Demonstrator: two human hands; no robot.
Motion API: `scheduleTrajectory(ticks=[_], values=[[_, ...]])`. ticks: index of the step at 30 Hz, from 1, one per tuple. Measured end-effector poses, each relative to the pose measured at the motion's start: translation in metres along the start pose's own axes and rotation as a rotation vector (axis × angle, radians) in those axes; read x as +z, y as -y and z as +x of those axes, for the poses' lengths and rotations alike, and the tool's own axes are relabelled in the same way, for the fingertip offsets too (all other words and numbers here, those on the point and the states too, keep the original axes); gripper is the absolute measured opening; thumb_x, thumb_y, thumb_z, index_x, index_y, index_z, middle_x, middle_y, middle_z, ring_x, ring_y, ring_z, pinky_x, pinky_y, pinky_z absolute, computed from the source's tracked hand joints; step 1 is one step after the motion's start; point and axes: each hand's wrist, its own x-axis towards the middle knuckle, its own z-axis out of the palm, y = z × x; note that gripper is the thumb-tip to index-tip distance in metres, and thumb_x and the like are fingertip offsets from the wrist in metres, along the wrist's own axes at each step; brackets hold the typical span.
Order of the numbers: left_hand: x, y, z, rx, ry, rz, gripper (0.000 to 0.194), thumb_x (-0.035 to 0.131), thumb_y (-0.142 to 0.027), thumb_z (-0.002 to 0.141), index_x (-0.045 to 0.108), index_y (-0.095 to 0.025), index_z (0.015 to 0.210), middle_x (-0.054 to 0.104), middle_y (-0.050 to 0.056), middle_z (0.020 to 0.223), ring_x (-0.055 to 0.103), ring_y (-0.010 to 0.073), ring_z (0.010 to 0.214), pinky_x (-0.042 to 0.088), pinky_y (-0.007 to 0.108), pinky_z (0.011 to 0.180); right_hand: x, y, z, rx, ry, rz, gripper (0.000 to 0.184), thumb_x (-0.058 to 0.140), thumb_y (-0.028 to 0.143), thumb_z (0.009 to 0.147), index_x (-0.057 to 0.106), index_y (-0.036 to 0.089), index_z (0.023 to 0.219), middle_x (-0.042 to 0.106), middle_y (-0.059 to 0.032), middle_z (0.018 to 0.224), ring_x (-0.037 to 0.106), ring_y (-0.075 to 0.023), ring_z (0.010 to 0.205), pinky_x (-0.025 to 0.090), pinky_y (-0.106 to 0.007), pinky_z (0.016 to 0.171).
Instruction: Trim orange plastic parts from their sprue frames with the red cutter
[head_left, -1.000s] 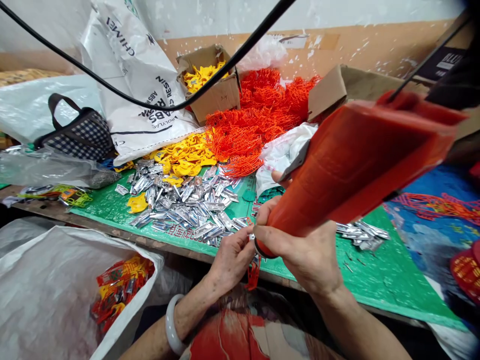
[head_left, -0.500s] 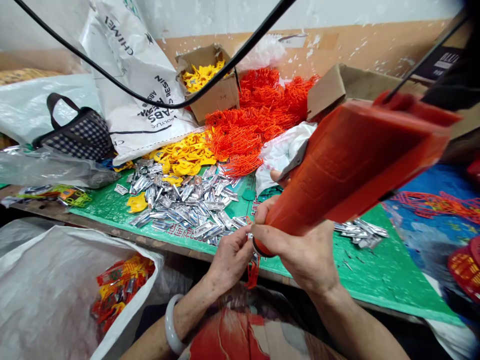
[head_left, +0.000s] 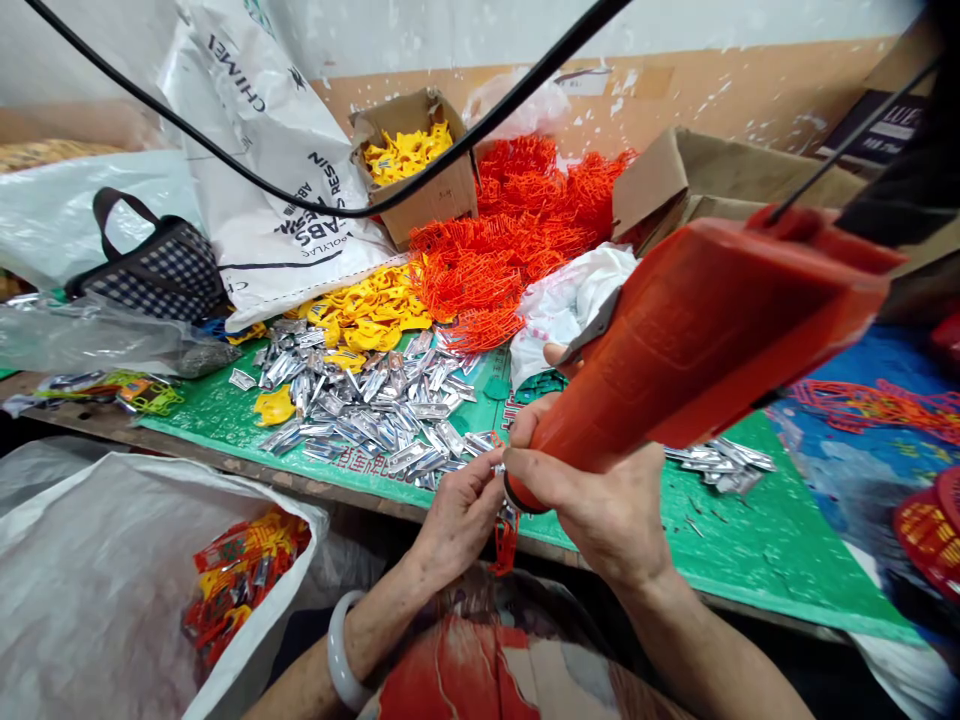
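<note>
My right hand (head_left: pixel 611 510) is wrapped round a red electric screwdriver (head_left: pixel 675 340), which slants up to the right with its dark nose low. A finger rests by the metal lever (head_left: pixel 592 325) on its side. My left hand (head_left: pixel 459 512) is closed in a pinch right beside the nose. From its fingertips hangs a thin orange plastic piece (head_left: pixel 505 545), with a bit of shiny metal at the top. My fingers and the tool hide most of that spot. Just beyond my left hand lies a heap of silvery metal pieces (head_left: pixel 390 400) on the green sheet (head_left: pixel 720 550).
Yellow plastic parts (head_left: pixel 375 305) and tangled orange frames (head_left: pixel 510 250) are piled behind the metal. Cardboard boxes (head_left: pixel 442 205) stand at the back. A black cable (head_left: pixel 360 211) loops across the view. At lower left, an open white sack (head_left: pixel 90 580) holds red and yellow pieces.
The upper end of the screwdriver has dipped slightly and shifted a little to the left. Both hands keep almost the same place and grip.
</note>
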Motion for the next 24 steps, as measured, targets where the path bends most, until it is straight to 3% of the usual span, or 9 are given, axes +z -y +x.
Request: scheduleTrajectory(ticks=[5,13,24], values=[[-0.0057,0.0028,-0.0046,-0.057,0.014,-0.018,0.025,0.055,-0.025,0.084,0.070,-0.014,0.101,0.062,-0.001,0.071,0.052,0.0154,0.066,0.043,0.025,0.064,-0.0004,0.0014,-0.0004,0.081,0.003,0.055,0.012,0.070,0.015,0.063,0.061,0.019,0.056,0.061,0.0033,0.059,0.054,-0.0101,0.051,0.047,-0.026,0.050],[-0.0087,0.0047,-0.0097,-0.134,0.071,-0.160,0.047,0.061,-0.017,0.077,0.063,-0.015,0.124,0.068,0.003,0.088,0.060,0.0208,0.084,0.049,0.030,0.080,0.0008,0.0014,-0.0009,0.113,-0.029,0.133,0.011,0.071,0.014,0.058,0.063,0.021,0.060,0.063,0.0044,0.059,0.055,-0.0112,0.051,0.048,-0.026,0.050],[-0.0071,0.0074,-0.0082,-0.162,0.005,-0.199,0.052,0.064,-0.016,0.070,0.060,-0.012,0.121,0.063,-0.003,0.075,0.056,0.0160,0.072,0.049,0.032,0.083,0.0002,0.0000,-0.0001,0.099,-0.063,0.132,0.009,0.073,0.016,0.057,0.065,0.021,0.058,0.065,0.0043,0.062,0.057,-0.0127,0.055,0.050,-0.030,0.056]])
